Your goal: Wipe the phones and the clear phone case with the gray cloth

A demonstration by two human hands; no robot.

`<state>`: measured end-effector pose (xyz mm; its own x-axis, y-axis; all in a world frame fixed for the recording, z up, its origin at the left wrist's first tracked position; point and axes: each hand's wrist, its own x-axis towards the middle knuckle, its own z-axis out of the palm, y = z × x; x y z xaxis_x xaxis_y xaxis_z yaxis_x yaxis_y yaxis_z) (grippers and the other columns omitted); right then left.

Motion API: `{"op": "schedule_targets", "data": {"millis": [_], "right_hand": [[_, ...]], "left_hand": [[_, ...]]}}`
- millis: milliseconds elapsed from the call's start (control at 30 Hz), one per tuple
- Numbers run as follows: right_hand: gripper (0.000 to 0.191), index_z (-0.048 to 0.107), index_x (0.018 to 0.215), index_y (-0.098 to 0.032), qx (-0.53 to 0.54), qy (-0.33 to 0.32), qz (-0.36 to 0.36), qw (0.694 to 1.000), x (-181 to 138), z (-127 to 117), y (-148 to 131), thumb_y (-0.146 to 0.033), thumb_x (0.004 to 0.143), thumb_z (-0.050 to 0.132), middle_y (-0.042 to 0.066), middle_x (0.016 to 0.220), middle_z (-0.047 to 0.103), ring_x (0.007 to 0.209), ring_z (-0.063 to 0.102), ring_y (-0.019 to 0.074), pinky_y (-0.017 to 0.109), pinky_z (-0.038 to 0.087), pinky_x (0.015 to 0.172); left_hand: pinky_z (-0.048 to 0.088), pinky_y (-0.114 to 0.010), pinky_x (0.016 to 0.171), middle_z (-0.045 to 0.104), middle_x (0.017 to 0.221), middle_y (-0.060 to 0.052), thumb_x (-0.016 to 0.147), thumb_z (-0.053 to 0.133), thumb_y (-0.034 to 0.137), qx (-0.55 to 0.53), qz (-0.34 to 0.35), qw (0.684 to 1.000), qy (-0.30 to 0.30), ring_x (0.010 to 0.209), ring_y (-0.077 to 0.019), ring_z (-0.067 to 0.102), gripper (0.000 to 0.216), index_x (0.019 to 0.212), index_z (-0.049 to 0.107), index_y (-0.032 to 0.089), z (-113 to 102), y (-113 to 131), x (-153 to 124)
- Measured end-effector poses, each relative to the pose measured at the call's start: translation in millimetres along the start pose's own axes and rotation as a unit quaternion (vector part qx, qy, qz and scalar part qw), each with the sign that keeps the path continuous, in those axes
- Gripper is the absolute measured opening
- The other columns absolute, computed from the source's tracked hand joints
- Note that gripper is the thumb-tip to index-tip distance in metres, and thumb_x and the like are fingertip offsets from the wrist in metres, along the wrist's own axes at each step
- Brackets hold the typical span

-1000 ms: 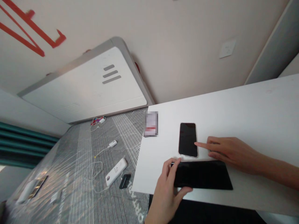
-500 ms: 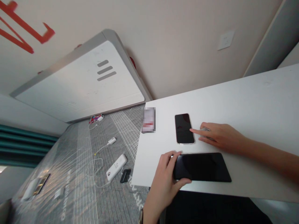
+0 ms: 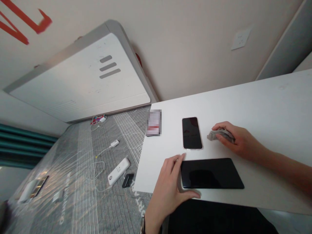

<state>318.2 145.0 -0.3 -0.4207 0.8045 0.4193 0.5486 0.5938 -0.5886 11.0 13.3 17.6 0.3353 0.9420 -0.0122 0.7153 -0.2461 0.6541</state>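
Note:
My right hand (image 3: 237,139) is shut on a crumpled grey cloth (image 3: 220,135), just to the right of a black-screened smartphone (image 3: 192,133) lying on the white desk (image 3: 268,97) without touching it. My left hand (image 3: 169,187) lies around the left end of a black tablet (image 3: 212,174). Its fingers sit above the tablet's corner and its thumb lies below the lower edge. The tablet lies screen up, just below the phone. A pixelated card-like item (image 3: 153,123) lies at the desk's far left corner.
Left of the desk lies a plastic-wrapped mattress (image 3: 80,162) holding a white power bank (image 3: 118,171), a small black object (image 3: 128,180), a white charger (image 3: 114,144) and loose cables. A white panel (image 3: 80,74) and wall socket (image 3: 240,39) stand beyond.
My right hand has pulled back from the phone, its pointing finger now curled around the grey cloth. My left hand has spread slightly at the tablet's end. The view has shifted slightly.

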Motion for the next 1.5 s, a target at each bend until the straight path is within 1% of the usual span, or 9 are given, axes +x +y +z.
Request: {"op": "schedule_targets", "data": {"millis": [200,400,500,600,700,867,1067,1333,1500], "right_hand": [[0.014,0.065,0.117,-0.028,0.034,-0.011,-0.043,0.998,-6,-7,-15,-0.033,0.107,0.056,0.004,0.11,0.074,0.096,0.074,0.0208,0.035,0.062,0.082],[0.036,0.071,0.131,-0.031,-0.056,-0.045,-0.196,0.978,-56,-12,-37,-0.016,0.106,0.049,0.0,0.123,0.078,0.104,0.077,0.0139,0.024,0.065,0.085],[0.051,0.064,0.147,-0.028,-0.141,-0.078,-0.251,0.954,-87,-11,-41,-0.013,0.101,0.048,-0.001,0.145,0.071,0.118,0.075,0.0169,0.028,0.067,0.092],[0.063,0.049,0.162,-0.02,-0.23,-0.122,-0.291,0.921,-108,-8,-43,-0.027,0.1,0.054,0.002,0.163,0.053,0.133,0.068,0.0246,0.036,0.068,0.098],[0.075,0.04,0.167,-0.016,-0.258,-0.132,-0.293,0.911,-110,-1,-52,-0.048,0.101,0.057,0.003,0.167,0.047,0.134,0.067,0.0285,0.039,0.069,0.096],[0.093,0.04,0.167,-0.019,-0.196,-0.156,-0.322,0.913,-77,22,-82,-0.068,0.094,0.07,0.001,0.169,0.041,0.141,0.062,0.0265,0.039,0.063,0.107],[0.101,0.035,0.168,-0.014,-0.154,-0.147,-0.277,0.937,-59,45,-88,-0.07,0.092,0.072,0.007,0.17,0.042,0.151,0.052,0.028,0.042,0.054,0.117],[0.078,0.035,0.169,-0.017,-0.226,-0.111,-0.223,0.942,-87,9,-57,-0.061,0.106,0.05,0.009,0.169,0.044,0.141,0.062,0.0309,0.046,0.063,0.105],[0.082,0.037,0.168,-0.015,-0.278,-0.131,-0.22,0.926,-120,-9,-38,-0.063,0.103,0.05,0.01,0.171,0.04,0.142,0.06,0.0345,0.049,0.067,0.098]], "left_hand": [[0.045,-0.056,0.122,0.051,0.149,-0.01,0.076,0.097,0.047,0.013,-0.022,1.0,0.015,0.141,-0.0325,0.048,0.099,0.157,0.043,0.034,2,-2,-3],[0.044,-0.054,0.122,0.052,0.148,-0.008,0.073,0.1,0.042,0.016,-0.031,0.999,0.014,0.14,-0.032,0.047,0.093,0.151,0.049,0.033,0,2,-1],[0.045,-0.053,0.12,0.053,0.145,-0.007,0.07,0.102,0.041,0.011,-0.038,0.999,0.021,0.139,-0.0316,0.048,0.094,0.149,0.051,0.034,0,1,0],[0.046,-0.053,0.118,0.055,0.144,-0.008,0.069,0.102,0.045,0.011,-0.034,0.999,0.026,0.137,-0.0319,0.05,0.095,0.148,0.052,0.032,2,0,1],[0.045,-0.053,0.118,0.057,0.143,-0.009,0.069,0.101,0.05,0.009,-0.021,0.999,0.03,0.135,-0.0321,0.051,0.092,0.146,0.054,0.029,2,0,1],[0.046,-0.052,0.115,0.058,0.141,-0.009,0.07,0.097,0.057,-0.001,-0.014,0.999,0.035,0.133,-0.0313,0.053,0.09,0.145,0.057,0.029,2,0,2],[0.047,-0.052,0.114,0.058,0.139,-0.009,0.068,0.098,0.058,0.003,-0.007,0.999,0.034,0.131,-0.0317,0.054,0.091,0.145,0.057,0.028,1,-2,2],[0.047,-0.053,0.114,0.058,0.139,-0.01,0.072,0.096,0.058,0.01,-0.011,0.999,0.035,0.131,-0.033,0.054,0.088,0.145,0.056,0.03,1,1,1],[0.047,-0.053,0.113,0.057,0.139,-0.01,0.071,0.098,0.056,0.012,-0.009,0.999,0.036,0.131,-0.0335,0.054,0.089,0.145,0.056,0.03,1,1,2]]}}
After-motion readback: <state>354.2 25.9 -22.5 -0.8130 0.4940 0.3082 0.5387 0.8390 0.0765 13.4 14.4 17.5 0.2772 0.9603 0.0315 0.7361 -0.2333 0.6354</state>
